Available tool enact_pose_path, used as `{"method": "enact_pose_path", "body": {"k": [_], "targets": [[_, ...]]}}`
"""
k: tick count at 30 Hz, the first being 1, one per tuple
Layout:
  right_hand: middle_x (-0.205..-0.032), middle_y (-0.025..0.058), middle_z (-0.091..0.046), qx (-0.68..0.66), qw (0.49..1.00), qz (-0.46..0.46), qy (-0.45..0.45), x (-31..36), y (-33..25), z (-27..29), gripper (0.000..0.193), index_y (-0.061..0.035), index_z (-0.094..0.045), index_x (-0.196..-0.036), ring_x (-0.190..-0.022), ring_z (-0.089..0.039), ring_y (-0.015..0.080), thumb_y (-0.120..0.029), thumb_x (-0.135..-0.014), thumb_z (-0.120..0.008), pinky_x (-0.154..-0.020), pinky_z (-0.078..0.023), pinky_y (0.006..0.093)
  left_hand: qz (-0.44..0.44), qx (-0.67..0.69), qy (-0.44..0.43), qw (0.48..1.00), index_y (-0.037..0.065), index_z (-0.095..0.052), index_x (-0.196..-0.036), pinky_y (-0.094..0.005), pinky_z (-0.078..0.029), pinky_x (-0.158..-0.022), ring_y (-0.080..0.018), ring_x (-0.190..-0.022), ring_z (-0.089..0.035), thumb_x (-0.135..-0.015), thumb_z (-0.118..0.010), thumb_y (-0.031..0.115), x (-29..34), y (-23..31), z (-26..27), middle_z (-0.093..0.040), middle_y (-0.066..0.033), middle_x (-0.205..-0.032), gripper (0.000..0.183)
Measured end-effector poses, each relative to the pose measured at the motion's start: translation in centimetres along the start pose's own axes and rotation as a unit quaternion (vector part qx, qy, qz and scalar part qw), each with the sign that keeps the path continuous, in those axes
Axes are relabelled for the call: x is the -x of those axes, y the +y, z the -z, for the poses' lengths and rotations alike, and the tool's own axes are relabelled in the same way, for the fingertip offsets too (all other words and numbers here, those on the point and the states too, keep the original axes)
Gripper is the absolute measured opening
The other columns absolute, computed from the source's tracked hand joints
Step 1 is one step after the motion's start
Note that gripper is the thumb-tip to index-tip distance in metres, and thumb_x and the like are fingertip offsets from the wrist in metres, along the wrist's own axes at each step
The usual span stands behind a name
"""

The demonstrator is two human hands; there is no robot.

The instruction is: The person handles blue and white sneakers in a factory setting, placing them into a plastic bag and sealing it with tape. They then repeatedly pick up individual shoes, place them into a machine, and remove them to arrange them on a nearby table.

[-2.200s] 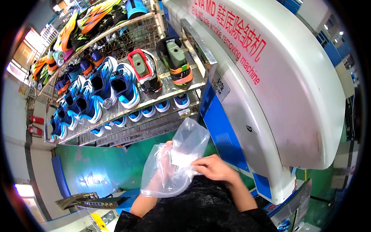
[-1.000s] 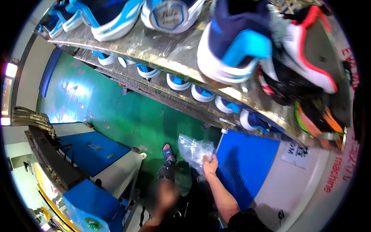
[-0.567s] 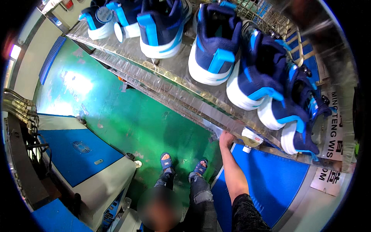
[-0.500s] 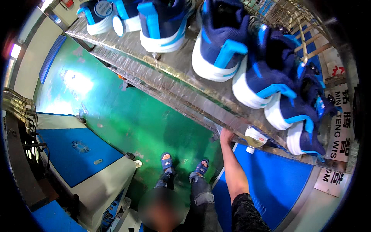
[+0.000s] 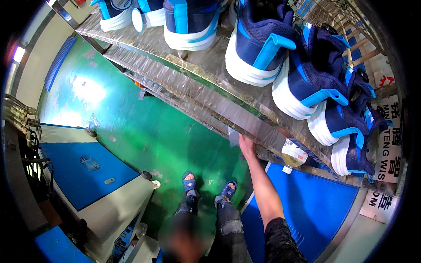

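Observation:
My right hand [image 5: 247,145] reaches forward at the edge of a lower level of the metal shelf rack [image 5: 197,72]. Its fingers are closed on a pale, translucent, sheet-like piece [image 5: 234,136] that sticks out to the left; its exact kind cannot be made out. Part of the fingers is hidden beside the rack. A clear bottle [image 5: 294,154] with a white cap and yellowish contents lies on a lower shelf, right of this hand. My left hand does not show; a blurred patch covers part of the lower middle.
Navy sneakers [image 5: 258,44] with light blue heel tabs and white soles line the top shelf. A blue panel [image 5: 302,206] stands below right. To the left is a machine cabinet with a blue panel [image 5: 87,171] and hoses [image 5: 22,118]. The floor [image 5: 144,127] is green.
My right hand has moved left and slightly forward along the rack, and the pale piece now shows more fully. The rack, shoes and bottle appear shifted slightly right in view.

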State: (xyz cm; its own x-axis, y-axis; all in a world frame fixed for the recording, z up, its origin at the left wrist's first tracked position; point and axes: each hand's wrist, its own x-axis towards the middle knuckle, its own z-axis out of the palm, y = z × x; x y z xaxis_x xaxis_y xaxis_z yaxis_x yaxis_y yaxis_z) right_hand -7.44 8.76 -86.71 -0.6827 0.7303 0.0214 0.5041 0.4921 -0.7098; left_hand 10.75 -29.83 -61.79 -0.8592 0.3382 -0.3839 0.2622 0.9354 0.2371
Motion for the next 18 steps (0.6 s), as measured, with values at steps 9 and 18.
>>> {"method": "enact_pose_path", "body": {"k": [9, 18], "targets": [[-0.104, 0.0264, -0.067, -0.132, 0.989, -0.012, 0.070, 5.1, -7.4, 0.8, 0.031, 0.0007, -0.062, -0.111, -0.098, -0.065, 0.0440, -0.024, -0.093, -0.062, -0.080, -0.052, 0.0504, -0.065, 0.205, 0.114, 0.970, -0.006, -0.041, -0.141, -0.0495, -0.044, -0.101, -0.0406, -0.120, -0.053, -0.082, -0.075, 0.029, -6.4, -3.0, -6.5, -0.049, -0.0259, -0.136, 0.076], [-0.102, 0.0201, -0.070, -0.158, 0.960, -0.096, -0.212, 13.7, -10.7, 7.1, 0.031, -0.0011, -0.062, -0.115, -0.090, -0.070, 0.0323, -0.023, -0.093, -0.066, -0.077, -0.054, 0.0399, 0.230, 0.666, -0.024, 0.709, -0.001, -0.018, -0.151, -0.0382, -0.041, -0.102, -0.0284, -0.121, -0.054, -0.079, -0.082, 0.024, -27.2, 5.7, -2.8, -0.057, -0.0204, -0.131, 0.099]]}}
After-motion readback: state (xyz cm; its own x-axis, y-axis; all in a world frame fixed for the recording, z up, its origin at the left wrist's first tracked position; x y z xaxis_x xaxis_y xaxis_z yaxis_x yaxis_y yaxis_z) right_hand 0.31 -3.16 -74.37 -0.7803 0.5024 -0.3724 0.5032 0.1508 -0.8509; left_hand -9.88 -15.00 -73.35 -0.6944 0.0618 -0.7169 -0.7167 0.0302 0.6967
